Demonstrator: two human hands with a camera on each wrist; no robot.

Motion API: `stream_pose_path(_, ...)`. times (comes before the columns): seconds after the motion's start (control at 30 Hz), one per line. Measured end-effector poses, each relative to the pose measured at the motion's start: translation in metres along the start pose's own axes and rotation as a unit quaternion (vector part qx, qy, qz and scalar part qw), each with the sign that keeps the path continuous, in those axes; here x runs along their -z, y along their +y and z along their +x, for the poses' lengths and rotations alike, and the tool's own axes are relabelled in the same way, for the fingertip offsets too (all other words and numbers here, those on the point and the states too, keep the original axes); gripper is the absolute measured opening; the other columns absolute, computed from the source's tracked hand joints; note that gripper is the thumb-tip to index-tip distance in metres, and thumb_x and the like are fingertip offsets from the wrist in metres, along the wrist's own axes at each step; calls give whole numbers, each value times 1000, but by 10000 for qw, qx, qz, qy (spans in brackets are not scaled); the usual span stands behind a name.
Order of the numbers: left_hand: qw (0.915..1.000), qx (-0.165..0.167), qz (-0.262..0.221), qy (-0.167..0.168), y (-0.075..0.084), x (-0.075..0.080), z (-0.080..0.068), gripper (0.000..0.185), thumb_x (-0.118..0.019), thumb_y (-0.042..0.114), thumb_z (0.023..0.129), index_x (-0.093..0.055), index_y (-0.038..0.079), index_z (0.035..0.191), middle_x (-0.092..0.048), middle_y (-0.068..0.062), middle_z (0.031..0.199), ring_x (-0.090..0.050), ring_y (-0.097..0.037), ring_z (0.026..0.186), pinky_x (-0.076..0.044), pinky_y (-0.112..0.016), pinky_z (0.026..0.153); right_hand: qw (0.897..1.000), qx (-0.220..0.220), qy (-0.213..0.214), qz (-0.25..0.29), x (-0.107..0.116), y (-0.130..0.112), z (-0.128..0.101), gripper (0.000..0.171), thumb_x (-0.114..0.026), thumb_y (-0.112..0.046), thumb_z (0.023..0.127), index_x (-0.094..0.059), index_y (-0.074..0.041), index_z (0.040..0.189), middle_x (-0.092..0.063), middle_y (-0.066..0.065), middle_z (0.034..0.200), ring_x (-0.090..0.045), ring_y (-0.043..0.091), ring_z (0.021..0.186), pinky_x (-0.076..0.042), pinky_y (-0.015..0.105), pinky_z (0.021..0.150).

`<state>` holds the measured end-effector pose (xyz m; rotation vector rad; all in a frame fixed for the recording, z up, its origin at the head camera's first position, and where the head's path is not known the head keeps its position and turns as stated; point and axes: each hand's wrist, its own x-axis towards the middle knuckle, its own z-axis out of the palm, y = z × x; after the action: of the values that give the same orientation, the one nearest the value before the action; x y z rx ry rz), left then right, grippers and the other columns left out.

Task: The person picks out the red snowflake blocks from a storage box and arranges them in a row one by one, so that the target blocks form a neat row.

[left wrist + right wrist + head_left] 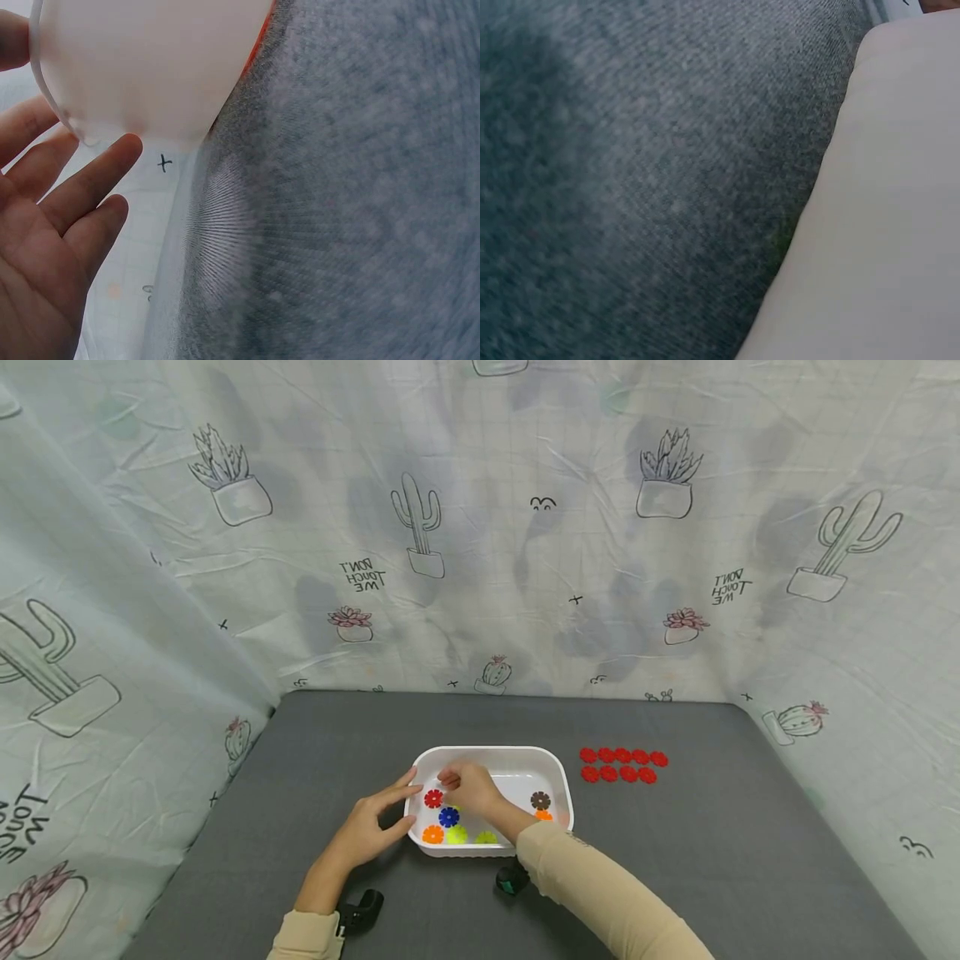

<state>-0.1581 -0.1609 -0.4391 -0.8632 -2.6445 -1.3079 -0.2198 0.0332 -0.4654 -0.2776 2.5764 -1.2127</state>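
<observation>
Head view: a cactus-print cloth backdrop (480, 527) fills the upper half and both sides of the frame. Below it, a grey fabric-covered table (675, 860) occupies the lower half.

A white plastic tray (525, 758) is seen at lower centre of the table. Coloured gear-shaped discs lie inside it: a red disc (432, 798), a blue disc (448, 817), an orange disc (432, 835), a yellow-green disc (457, 835) and a second green one (486, 837) toward the tray's left and near side, and a brown disc (540, 800) toward its right side, with another orange disc (543, 815) partly hidden just below it.

Two rows of red discs (622, 765) are laid out on the table to the right of the tray, apart from it.

The left hand (371, 827) is placed against the tray's left wall, fingers extended and spread, thumb near the rim. In the left wrist view the fingertips (120, 154) are seen touching the underside edge of the tray (142, 67), uncurled.

The right hand (468, 787) is reached into the tray, over its left half, just above the red disc. Its fingers are bent downward; whether a disc is pinched cannot be told. The right wrist view shows only table fabric (645, 180) and a pale blurred surface.
</observation>
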Motion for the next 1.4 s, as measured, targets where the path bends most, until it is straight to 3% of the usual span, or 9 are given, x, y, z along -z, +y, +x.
stream_pose_path(0.3, 10000, -48, -14, 31, 0, -1, 1, 39, -64, 8, 80, -57, 0, 118, -44, -17, 134, -48, -33, 118, -42, -47, 91, 9971, 433, -186, -591, -7, -2, 2, 28, -72, -11, 73, -64, -8, 99, -64, 0, 90, -54, 9, 77, -50, 22, 76)
stream_pose_path(0.53, 9997, -84, 196, 95, -32, -13, -2, 42, -65, 16, 80, -57, 7, 120, -43, -8, 137, -45, -28, 121, -41, -48, 92, 9899, 492, -75, -1326, -15, -4, 4, 28, -73, -16, 73, -63, -11, 99, -62, -1, 89, -51, 8, 74, -48, 19, 73)
stream_pose_path(0.83, 9998, -92, 175, -62, -38, -12, -2, 42, -61, 25, 85, -55, 10, 123, -40, -4, 140, -45, -22, 122, -43, -37, 94, 9849, 496, -39, -1657, -18, -7, 4, 24, -72, -16, 74, -64, -13, 97, -58, -3, 84, -48, 7, 70, -46, 16, 68)
stream_pose_path(1.0, 9997, -120, 192, 29, -35, -12, -3, 42, -63, 18, 83, -55, 9, 122, -41, -7, 138, -46, -26, 121, -43, -40, 93, 9815, 634, -59, -1806, -19, -8, 2, 26, -72, -15, 74, -63, -14, 99, -55, -3, 90, -47, 7, 74, -46, 17, 71)
stream_pose_path(1.17, 9997, -172, 120, 119, -14, -6, -1, 40, -65, 9, 80, -57, 2, 118, -45, -17, 134, -47, -34, 118, -44, -41, 92, 9744, 1007, 59, -2007, -19, -7, 2, 28, -70, -13, 75, -62, -15, 101, -51, -1, 94, -48, 7, 76, -47, 16, 73)
stream_pose_path(1.27, 9998, -137, 135, 33, -3, -1, 0, 39, -64, 8, 80, -57, 2, 118, -45, -19, 133, -48, -36, 116, -44, -41, 91, 9761, 1025, 108, -1911, -18, -6, 3, 27, -69, -14, 76, -63, -15, 102, -51, 0, 95, -49, 7, 79, -48, 17, 76)
stream_pose_path(1.4, 9998, -102, 165, 10, -9, -4, 0, 40, -64, 10, 80, -57, 4, 119, -44, -18, 134, -47, -35, 118, -43, -44, 91, 9861, 818, 150, -1439, -16, -6, 3, 27, -69, -12, 76, -65, -13, 103, -54, 1, 96, -50, 8, 81, -49, 18, 78)
